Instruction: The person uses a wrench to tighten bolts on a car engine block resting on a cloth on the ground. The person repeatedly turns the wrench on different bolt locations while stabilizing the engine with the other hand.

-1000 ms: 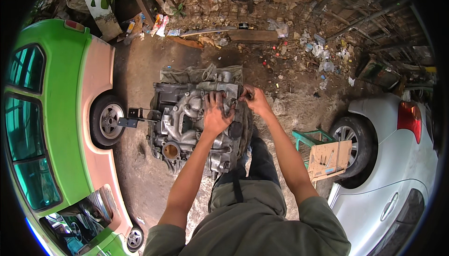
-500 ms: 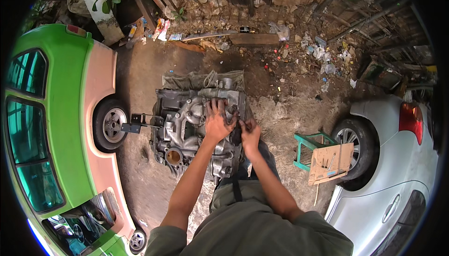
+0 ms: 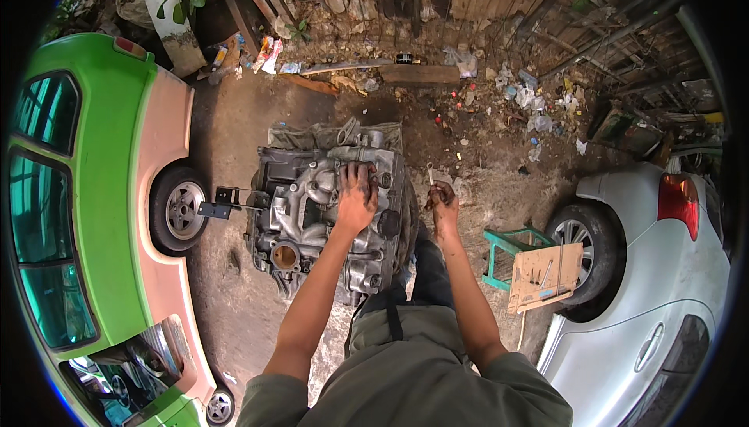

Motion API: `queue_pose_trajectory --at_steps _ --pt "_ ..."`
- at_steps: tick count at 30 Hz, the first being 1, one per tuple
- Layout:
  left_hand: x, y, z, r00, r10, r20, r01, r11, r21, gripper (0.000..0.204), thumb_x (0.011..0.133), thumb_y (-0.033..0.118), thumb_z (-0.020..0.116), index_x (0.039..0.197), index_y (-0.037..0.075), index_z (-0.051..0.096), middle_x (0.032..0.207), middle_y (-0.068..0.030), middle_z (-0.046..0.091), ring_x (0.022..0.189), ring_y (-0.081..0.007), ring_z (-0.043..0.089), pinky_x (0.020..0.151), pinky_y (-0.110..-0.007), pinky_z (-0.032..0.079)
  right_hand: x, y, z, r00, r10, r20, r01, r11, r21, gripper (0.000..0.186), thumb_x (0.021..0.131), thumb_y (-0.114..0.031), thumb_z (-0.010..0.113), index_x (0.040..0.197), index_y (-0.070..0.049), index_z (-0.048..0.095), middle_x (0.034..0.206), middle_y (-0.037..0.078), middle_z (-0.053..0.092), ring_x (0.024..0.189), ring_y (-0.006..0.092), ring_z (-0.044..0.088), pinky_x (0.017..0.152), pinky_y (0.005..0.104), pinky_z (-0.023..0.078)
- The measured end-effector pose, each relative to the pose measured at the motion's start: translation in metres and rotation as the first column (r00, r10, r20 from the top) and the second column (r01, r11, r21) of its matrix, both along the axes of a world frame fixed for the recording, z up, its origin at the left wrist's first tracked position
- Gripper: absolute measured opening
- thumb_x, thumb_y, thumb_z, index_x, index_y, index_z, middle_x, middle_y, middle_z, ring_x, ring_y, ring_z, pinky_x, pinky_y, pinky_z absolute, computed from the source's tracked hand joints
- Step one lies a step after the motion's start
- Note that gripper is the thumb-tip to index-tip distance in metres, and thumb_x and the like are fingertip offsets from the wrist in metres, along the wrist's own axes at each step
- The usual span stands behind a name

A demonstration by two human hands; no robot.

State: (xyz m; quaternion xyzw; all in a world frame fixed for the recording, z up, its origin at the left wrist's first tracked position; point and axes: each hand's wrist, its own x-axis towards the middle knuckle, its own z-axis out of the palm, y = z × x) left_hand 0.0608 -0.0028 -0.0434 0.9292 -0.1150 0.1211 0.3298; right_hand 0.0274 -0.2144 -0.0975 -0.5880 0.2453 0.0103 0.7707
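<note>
A grey metal car engine stands in front of me, its cast manifold and a round brownish opening facing up. My left hand lies on top of the manifold, fingers stretched over the metal and darkened with grease. To the right of the engine, apart from it, my right hand is closed round a small spanner, whose ring-like end points up and away from me. A dark round cap sits on the engine's right side, just beside my left wrist.
A metal bracket juts from the engine's left side toward a green and peach car. At right, a green stool with a wooden board stands by a silver car. Litter and planks lie along the far wall.
My right hand has left the engine's right side and moved right, bringing the spanner into plain sight. My left hand stays on the manifold, its thumb now drawn closer to the fingers.
</note>
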Motion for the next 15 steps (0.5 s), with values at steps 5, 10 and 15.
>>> queue_pose_trajectory --at_steps 5,10,15 --pt "-0.001 0.002 -0.004 0.998 0.012 -0.065 -0.012 1.0 -0.006 0.027 0.094 0.015 0.054 0.118 0.002 0.054 0.119 -0.0247 0.048 0.114 -0.0497 0.045 0.103 -0.059 0.037 -0.035 0.011 -0.004 0.996 0.032 -0.087 -0.024 0.995 0.102 0.018 0.102 -0.01 0.059 0.118 -0.001 0.059 0.082 0.004 0.061 0.061 0.0117 0.057 0.054 0.0293 0.051" --pt "0.0 0.001 -0.008 1.0 0.022 -0.002 -0.022 1.0 -0.017 0.029 0.093 0.016 0.055 0.12 0.003 0.055 0.122 -0.0254 0.049 0.115 -0.0507 0.044 0.105 -0.06 0.036 -0.045 0.002 0.012 0.994 0.091 -0.064 -0.089 0.995 0.043 0.017 0.102 -0.012 0.061 0.116 -0.001 0.06 0.08 0.004 0.063 0.057 0.0106 0.056 0.051 0.0279 0.048" --pt "-0.002 0.001 -0.007 1.0 0.017 -0.015 -0.017 0.998 -0.055 0.028 0.093 0.015 0.056 0.119 0.004 0.055 0.119 -0.0243 0.051 0.114 -0.0493 0.045 0.103 -0.059 0.037 -0.023 -0.012 0.056 0.956 0.285 0.074 -0.209 0.835 -0.509 0.019 0.092 -0.003 0.07 0.11 -0.001 0.076 0.087 0.012 0.075 0.064 0.0147 0.066 0.058 0.031 0.051"
